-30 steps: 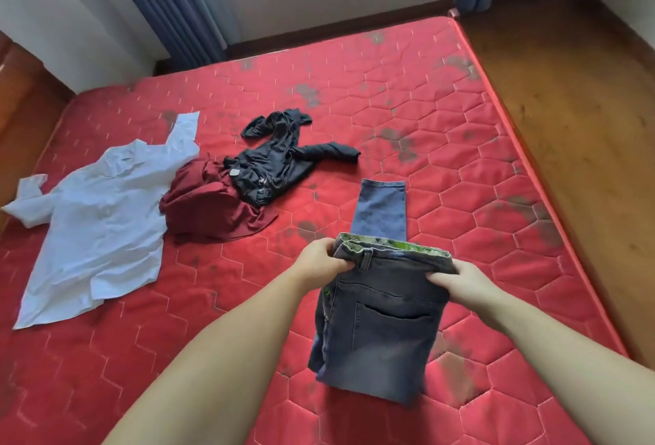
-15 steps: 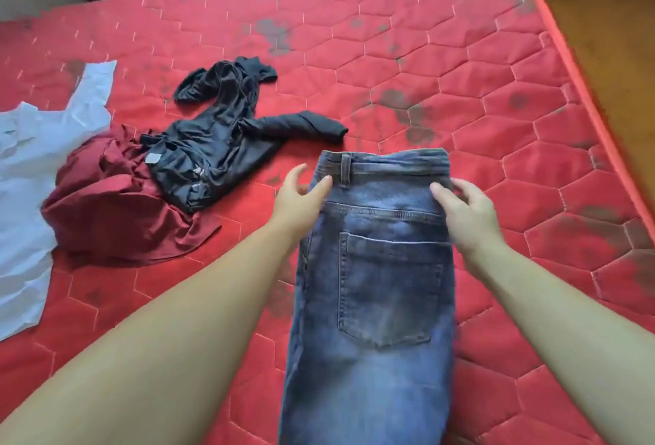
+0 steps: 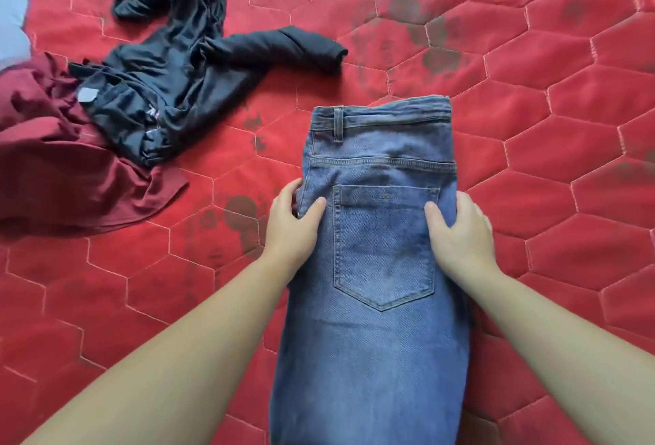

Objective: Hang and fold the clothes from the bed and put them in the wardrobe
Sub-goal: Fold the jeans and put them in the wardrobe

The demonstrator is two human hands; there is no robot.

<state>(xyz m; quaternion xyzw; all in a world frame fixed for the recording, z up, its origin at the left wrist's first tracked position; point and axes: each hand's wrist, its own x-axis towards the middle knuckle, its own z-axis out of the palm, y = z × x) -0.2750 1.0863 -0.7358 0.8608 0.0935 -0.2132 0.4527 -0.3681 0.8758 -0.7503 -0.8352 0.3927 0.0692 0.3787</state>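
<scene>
- Blue jeans (image 3: 379, 232) flat on red quilted mattress (image 3: 531, 196), folded lengthwise, back pocket up, waistband away from viewer.
- Left hand (image 3: 292, 221) clasping left edge beside pocket, thumb on top.
- Right hand (image 3: 460, 228) clasping right edge likewise.
- Black garment (image 3: 184, 65), maroon garment (image 3: 60, 168) crumpled well to the left.

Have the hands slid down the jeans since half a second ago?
Yes. Both the left hand and right hand moved from the waistband of the jeans toward the person, now beside the back pocket.
</scene>
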